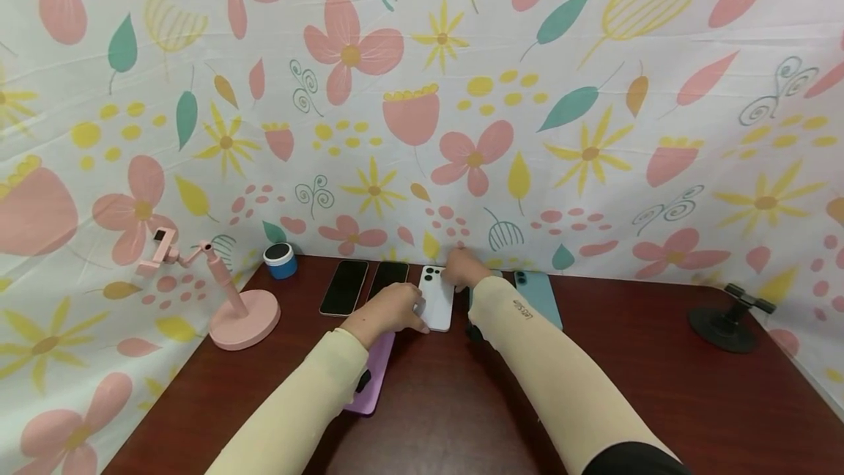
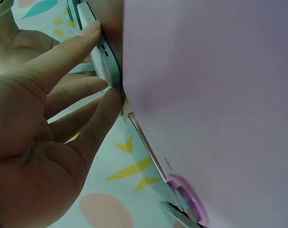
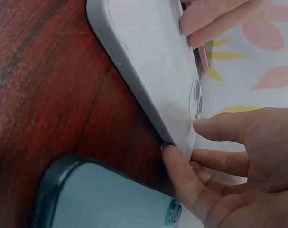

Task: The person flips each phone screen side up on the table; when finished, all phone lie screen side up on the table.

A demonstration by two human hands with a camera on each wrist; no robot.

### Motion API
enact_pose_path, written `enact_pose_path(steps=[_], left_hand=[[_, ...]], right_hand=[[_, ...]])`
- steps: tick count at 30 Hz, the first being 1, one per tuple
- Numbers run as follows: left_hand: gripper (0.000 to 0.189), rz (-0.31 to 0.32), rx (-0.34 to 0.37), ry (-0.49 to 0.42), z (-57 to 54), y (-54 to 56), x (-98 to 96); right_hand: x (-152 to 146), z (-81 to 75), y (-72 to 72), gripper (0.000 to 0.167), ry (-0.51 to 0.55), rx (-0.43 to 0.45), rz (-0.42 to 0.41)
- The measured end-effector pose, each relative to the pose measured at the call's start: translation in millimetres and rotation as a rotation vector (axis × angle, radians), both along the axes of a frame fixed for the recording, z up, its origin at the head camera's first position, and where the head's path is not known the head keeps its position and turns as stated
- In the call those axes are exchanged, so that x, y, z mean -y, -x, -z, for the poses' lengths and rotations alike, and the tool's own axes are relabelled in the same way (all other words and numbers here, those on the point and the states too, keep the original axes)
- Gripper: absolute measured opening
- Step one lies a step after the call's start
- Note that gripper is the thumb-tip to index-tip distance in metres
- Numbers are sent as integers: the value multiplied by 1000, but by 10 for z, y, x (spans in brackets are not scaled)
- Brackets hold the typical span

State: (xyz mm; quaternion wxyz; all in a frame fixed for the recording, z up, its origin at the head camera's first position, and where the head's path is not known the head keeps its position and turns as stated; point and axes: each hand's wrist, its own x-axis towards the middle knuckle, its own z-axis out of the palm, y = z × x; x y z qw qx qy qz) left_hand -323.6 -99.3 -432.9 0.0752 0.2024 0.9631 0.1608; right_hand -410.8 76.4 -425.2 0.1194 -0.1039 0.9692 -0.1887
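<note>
A white phone lies back up on the table between my hands, its camera cluster at the far end. My left hand touches its left edge with fairly straight fingers and thumb, spread along that side. At the far right corner my right hand pinches the phone, thumb by the cameras and index finger on the side edge. A teal phone lies beside it, partly hidden under my right wrist in the head view. Below my left wrist lies a purple phone, partly covered.
Two dark-screened phones lie to the left, one partly behind my left hand. Another light blue phone is at the right. A pink phone stand, a blue jar and a black stand flank them. Patterned cloth hangs behind.
</note>
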Motion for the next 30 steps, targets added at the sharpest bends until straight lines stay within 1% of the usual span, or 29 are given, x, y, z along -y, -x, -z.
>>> enact_pose_path(steps=[3, 5, 9, 12, 15, 17, 20, 22, 27, 30], left_hand=[[35, 38, -29, 36, 0, 2, -12], [31, 68, -52, 62, 3, 2, -19], [25, 130, -93, 118, 20, -1, -20], [23, 184, -140, 165, 39, -14, -12], [23, 227, -190, 204, 48, -38, -11], [23, 239, -216, 230, 49, -59, -14], [23, 242, -240, 274, 44, -87, -25], [24, 248, -255, 320, 41, -101, -33], [30, 287, -289, 436, 30, -121, -58], [31, 300, -295, 466, 24, -123, -63]], right_hand=[[-1, 20, 22, 21, 10, 11, 9], [-6, 35, 34, 21, 16, 13, 10], [-18, 78, 60, 28, 7, 1, -9], [-14, 111, 92, 35, -1, -5, -13], [-9, 115, 103, 37, 6, -7, -4], [-8, 99, 92, 34, 19, -6, 6], [-15, 57, 53, 24, 64, -3, 22], [-22, 29, 24, 18, 94, 2, 26], [-44, 4, 26, 20, 148, 20, 37], [-54, 29, 80, 21, 188, 35, 63]])
